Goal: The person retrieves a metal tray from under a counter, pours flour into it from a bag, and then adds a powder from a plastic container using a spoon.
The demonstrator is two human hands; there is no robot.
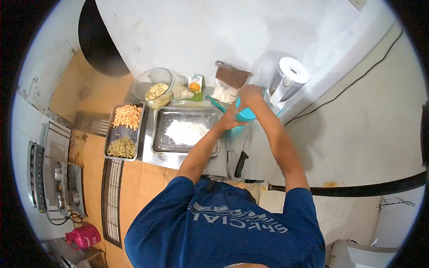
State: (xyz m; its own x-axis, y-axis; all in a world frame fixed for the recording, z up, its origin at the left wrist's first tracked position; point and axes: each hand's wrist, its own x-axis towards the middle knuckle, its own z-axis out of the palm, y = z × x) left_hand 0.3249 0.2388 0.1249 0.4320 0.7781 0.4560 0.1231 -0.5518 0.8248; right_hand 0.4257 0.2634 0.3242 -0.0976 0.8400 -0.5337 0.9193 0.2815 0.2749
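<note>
Above the right part of the counter, my left hand (229, 119) and my right hand (251, 97) are both closed on a turquoise plastic container (245, 115). The left hand grips its near left side, and the right hand reaches over from above; its fingertips are partly hidden. A turquoise strip (215, 103), perhaps a handle or lid edge, shows just left of the hands. Behind them leans an open clear bag of white powder (225, 91) with a brown upper part. Left of my left forearm lies a metal tray (167, 115) with a heap of white powder (185, 131).
A second tray (106, 143) holds orange strips and greenish strips. Behind stand a glass bowl (142, 85) of pale slices, a small knotted bag (182, 92) and a packet (195, 83). A lidded pitcher (290, 78) is at right. Two knives, one black-handled (241, 164), lie near the front edge.
</note>
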